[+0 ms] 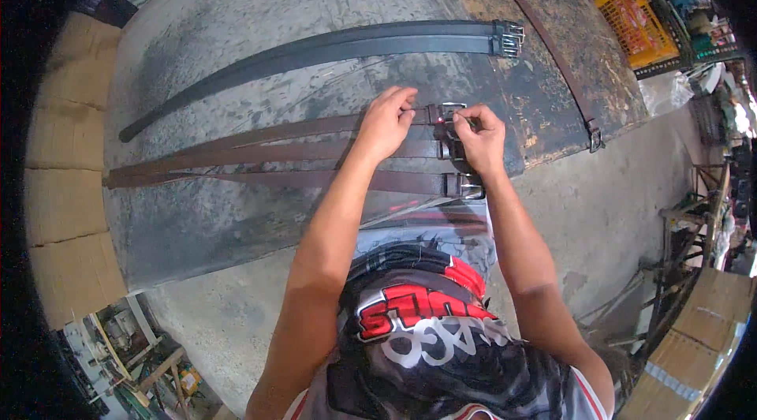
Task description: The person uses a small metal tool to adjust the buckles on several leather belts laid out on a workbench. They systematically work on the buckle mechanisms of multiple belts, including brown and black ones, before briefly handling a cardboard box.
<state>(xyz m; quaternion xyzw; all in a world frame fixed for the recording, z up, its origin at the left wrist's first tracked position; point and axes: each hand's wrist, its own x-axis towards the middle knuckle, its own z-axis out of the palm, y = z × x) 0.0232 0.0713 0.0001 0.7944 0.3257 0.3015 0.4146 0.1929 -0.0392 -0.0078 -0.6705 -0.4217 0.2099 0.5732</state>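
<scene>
Three brown leather belts lie side by side on the worktable, their buckle ends toward the right. Over the farthest brown belt rests my left hand, fingers loosely bent and thumb a little apart from them. My right hand pinches that belt's metal buckle between thumb and forefinger. The middle brown belt passes below my left wrist, its buckle partly hidden by my right hand. Nearest my body is the third brown belt, with a silver buckle.
Black belts with buckles on the right lie farther back. Another brown belt runs along the table's right part, its buckle at the edge. Cardboard stands against the left end. A yellow crate and a cardboard box are on the right.
</scene>
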